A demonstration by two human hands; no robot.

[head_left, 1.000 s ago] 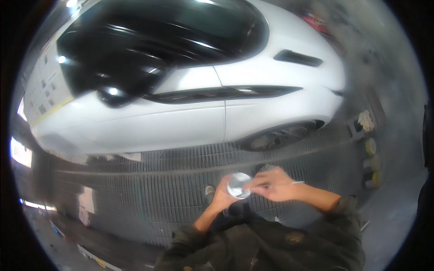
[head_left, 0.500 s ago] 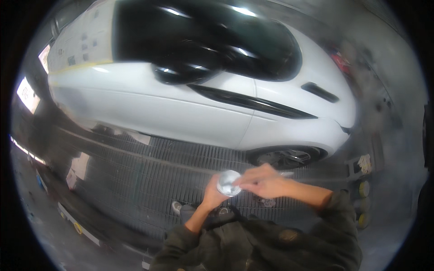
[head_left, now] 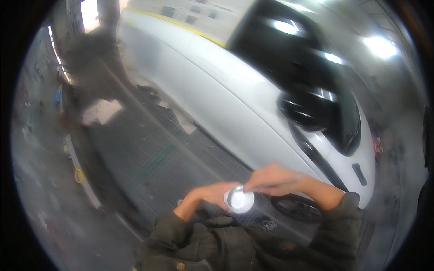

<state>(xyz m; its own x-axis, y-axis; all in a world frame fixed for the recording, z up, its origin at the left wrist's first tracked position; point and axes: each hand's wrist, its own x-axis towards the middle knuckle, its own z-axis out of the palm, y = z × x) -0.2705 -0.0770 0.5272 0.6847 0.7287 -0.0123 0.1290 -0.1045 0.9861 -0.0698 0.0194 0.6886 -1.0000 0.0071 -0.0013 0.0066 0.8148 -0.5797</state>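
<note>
My left hand (head_left: 217, 194) is wrapped around the side of a small round cup (head_left: 228, 202) with a pale rim. White, shiny contents (head_left: 241, 201) show inside it. Over the cup's far rim, my right hand (head_left: 271, 179) is closed in a pinch, palm down and smeared by motion. Whatever its fingers hold is hidden or too blurred to name. Beyond both hands stands a white car (head_left: 217, 90) with dark windows and a black side mirror (head_left: 303, 110).
A masking sheet edged with yellow tape (head_left: 181, 28) covers part of the car. Crumpled paper (head_left: 103, 112) lies on the dark grated floor (head_left: 149, 144). A yellow ring (head_left: 79, 175) sits on a pale ledge at the left. The front wheel (head_left: 296, 208) is near my right forearm.
My view has swung left, so the car now slants across the right side. The cup stays in my left hand; my right hand has shifted from its right side to its far rim.
</note>
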